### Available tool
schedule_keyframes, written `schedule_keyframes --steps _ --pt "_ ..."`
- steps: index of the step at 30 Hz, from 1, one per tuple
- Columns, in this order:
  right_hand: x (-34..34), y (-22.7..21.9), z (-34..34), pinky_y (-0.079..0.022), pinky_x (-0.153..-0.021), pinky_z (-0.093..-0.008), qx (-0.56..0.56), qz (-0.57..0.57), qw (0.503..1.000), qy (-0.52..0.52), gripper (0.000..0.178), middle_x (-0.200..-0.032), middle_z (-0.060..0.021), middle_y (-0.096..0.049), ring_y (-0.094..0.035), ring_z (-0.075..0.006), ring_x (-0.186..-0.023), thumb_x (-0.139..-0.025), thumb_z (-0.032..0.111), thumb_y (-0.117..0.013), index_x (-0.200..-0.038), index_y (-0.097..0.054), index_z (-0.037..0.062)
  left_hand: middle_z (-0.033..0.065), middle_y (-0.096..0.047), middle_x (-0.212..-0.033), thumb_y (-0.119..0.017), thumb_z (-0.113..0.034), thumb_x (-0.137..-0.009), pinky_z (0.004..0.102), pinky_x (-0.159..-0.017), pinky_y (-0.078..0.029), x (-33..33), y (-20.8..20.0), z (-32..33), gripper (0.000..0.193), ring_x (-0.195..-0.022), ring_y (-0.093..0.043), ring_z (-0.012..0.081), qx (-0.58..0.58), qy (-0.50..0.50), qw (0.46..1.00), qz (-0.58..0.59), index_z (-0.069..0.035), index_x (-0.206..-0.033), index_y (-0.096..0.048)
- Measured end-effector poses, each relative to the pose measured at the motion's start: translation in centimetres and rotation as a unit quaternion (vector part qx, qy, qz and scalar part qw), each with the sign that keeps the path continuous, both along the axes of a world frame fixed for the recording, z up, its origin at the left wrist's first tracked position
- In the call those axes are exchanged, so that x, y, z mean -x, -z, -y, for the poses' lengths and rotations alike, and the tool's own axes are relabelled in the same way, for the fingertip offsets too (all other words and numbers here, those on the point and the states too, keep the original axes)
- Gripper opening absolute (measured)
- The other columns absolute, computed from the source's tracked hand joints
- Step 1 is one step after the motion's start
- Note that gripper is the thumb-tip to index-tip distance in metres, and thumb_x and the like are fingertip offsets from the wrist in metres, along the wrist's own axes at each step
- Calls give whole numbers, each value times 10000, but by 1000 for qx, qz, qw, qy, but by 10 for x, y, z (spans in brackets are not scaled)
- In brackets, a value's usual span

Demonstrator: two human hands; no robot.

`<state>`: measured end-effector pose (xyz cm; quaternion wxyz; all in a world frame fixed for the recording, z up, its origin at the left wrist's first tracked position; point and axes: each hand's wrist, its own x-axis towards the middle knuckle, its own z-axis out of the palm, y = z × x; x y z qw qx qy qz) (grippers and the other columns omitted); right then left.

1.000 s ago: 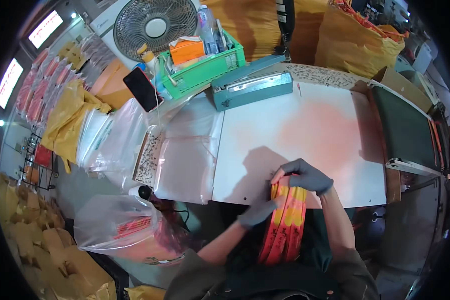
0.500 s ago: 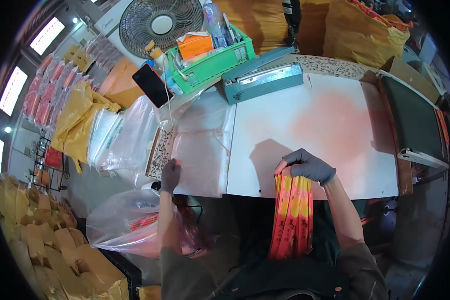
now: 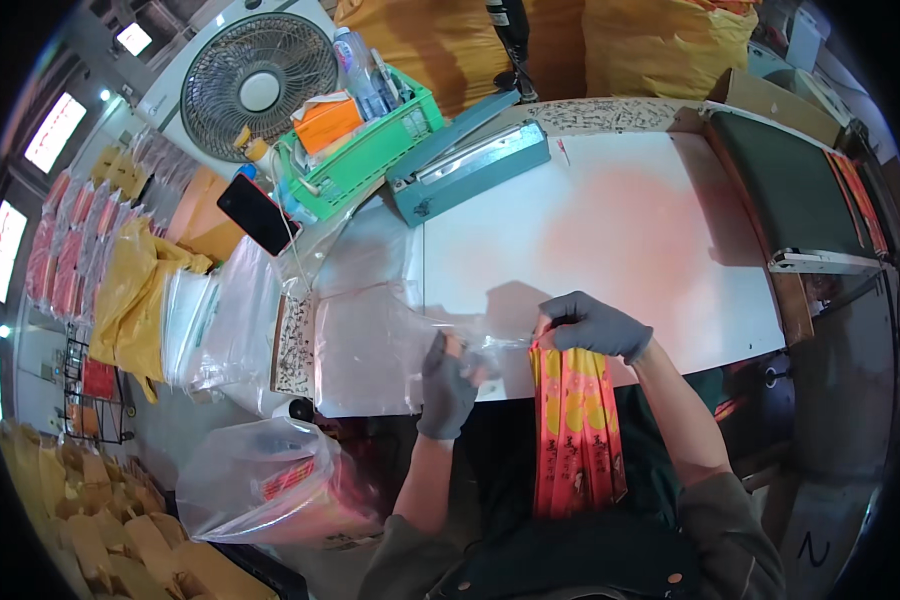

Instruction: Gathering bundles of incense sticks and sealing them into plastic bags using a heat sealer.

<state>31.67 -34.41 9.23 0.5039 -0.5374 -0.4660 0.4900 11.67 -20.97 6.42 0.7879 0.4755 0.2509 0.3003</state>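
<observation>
My right hand (image 3: 595,328), in a grey fingerless glove, grips the top of a bundle of long, narrow red-and-yellow packets (image 3: 575,430). The bundle hangs upright past the table's near edge. My left hand (image 3: 450,388), gloved alike, has its fingers closed on a thin clear plastic bag (image 3: 485,345). Crumpled and partly blurred, that bag stretches across to the fingertips of my right hand. Left of it, a stack of flat clear plastic bags (image 3: 365,350) lies on the white tabletop (image 3: 490,260).
Behind the tabletop stand a teal metal device (image 3: 470,172), a green crate (image 3: 375,145) and a fan (image 3: 260,90). A phone (image 3: 258,213) leans near the crate. To the right is a dark conveyor belt (image 3: 790,185) carrying packets. An open plastic sack (image 3: 270,480) sits below left.
My left hand has moved right from the stack's near left corner, bringing a clear bag toward the packets. The right hand keeps its hold on the bundle. The whole view has shifted.
</observation>
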Motion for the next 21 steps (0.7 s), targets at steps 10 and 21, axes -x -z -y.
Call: schedule_keyframes --steps 10,21 --pt "0 1 17 -442 -845 -293 -2 -36 998 46 797 -1013 -85 -633 -556 -129 -885 -823 231 -707 -1431 -257 -21 80 -615 -670 -668 -161 -805 368 -488 -456 -35 -23 49 156 -549 -593 265 -653 87 750 55 -105 -905 -561" --pt "62 63 95 -179 -1122 -361 -84 -88 981 148 900 -1477 -140 -271 -213 -213 -1377 -837 383 -661 -1457 -133 -1 91 -581 -688 -747 -239 -749 353 -551 -454 19 -18 32 209 -624 -587 279 -533 369 756 -91 -78 -759 -613"
